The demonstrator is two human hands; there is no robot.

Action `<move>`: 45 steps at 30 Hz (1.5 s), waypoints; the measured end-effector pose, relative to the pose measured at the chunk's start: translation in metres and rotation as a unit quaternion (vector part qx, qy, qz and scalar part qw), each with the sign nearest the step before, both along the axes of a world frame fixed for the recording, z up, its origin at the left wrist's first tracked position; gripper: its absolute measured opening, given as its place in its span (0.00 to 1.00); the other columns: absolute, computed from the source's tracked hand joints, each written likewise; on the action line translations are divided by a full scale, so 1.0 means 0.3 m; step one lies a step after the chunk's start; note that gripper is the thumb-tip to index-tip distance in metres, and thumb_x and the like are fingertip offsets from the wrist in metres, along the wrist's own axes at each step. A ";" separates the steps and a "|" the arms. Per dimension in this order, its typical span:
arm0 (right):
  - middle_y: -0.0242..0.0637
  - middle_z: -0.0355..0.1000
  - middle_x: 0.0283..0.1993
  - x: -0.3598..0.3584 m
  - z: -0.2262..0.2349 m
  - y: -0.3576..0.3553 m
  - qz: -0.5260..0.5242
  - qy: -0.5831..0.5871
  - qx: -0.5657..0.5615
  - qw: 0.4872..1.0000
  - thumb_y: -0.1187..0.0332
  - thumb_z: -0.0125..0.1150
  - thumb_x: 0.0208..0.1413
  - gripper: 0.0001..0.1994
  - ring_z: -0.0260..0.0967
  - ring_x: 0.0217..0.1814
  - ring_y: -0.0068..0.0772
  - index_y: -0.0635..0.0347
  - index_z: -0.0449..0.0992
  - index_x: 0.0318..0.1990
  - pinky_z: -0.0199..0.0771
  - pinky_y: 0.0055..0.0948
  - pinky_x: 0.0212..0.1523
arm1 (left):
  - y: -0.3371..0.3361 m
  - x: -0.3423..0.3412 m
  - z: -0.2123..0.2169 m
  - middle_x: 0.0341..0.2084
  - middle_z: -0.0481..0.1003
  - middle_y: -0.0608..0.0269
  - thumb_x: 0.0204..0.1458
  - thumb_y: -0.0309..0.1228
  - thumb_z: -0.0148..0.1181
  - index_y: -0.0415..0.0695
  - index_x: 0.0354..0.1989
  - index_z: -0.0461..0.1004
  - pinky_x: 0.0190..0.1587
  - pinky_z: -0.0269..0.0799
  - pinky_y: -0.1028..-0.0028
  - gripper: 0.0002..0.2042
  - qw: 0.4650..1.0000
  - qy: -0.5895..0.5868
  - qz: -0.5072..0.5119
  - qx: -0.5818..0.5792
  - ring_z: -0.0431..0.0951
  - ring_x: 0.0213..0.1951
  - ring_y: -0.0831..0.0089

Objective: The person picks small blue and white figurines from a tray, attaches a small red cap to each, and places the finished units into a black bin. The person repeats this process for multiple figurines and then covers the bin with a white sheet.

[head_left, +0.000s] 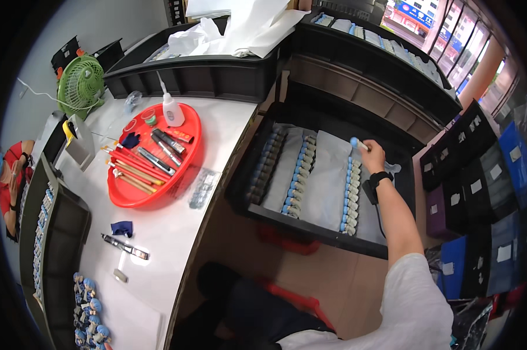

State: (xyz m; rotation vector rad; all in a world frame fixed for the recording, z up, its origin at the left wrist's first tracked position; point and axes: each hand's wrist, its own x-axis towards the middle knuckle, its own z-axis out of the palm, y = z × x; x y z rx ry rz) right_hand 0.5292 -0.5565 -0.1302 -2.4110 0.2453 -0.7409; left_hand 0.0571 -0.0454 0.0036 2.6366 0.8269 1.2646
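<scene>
My right hand (373,155) reaches out over a black tray (247,192) beside the table and holds a small blue-headed figurine (357,143) at the far end of the rightmost row of figurines (349,195). Two more rows of the same blue and pale figurines (298,175) lie on grey sheets in the tray. A dark band sits on my right wrist. My left hand is not in view.
A round red tray (188,169) with brushes, tools and a squeeze bottle (171,108) stands on the white table (158,227). A green fan (79,84) sits far left. More black trays, white sheets, and figurines (88,315) lie around. Another person sits at left.
</scene>
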 end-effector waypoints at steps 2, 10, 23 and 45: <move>0.45 0.75 0.35 0.016 -0.047 -0.025 -0.040 0.072 -0.031 0.996 0.69 0.63 0.44 0.10 0.72 0.42 0.49 0.59 0.76 0.36 0.71 0.39 0.43 | 0.004 -0.011 -0.005 0.56 0.57 0.38 0.58 0.41 0.48 0.30 0.58 0.53 0.60 0.48 0.53 0.29 0.999 0.027 0.013 0.015 0.58 0.57 0.46; 0.51 0.74 0.37 0.124 -0.228 -0.160 -0.115 0.170 -0.109 0.973 0.74 0.59 0.46 0.10 0.71 0.43 0.53 0.60 0.74 0.38 0.71 0.43 0.44 | 0.012 0.002 -0.007 0.56 0.57 0.38 0.57 0.46 0.47 0.29 0.59 0.51 0.61 0.45 0.52 0.32 0.996 0.088 -0.010 0.024 0.56 0.58 0.46; 0.49 0.74 0.41 0.238 -0.396 -0.200 0.016 0.230 -0.007 0.973 0.74 0.51 0.48 0.15 0.71 0.47 0.48 0.59 0.75 0.45 0.69 0.36 0.49 | -0.003 0.040 0.026 0.55 0.60 0.38 0.57 0.41 0.49 0.29 0.58 0.54 0.58 0.52 0.55 0.29 0.993 0.116 -0.035 0.005 0.60 0.56 0.48; 0.53 0.73 0.37 0.014 0.026 0.325 0.258 0.377 -0.258 0.851 0.47 0.38 0.60 0.29 0.70 0.45 0.54 0.66 0.77 0.33 0.68 0.46 0.45 | 0.002 0.019 0.010 0.54 0.62 0.38 0.57 0.47 0.46 0.30 0.58 0.55 0.57 0.54 0.54 0.32 0.997 0.054 -0.041 0.028 0.61 0.56 0.47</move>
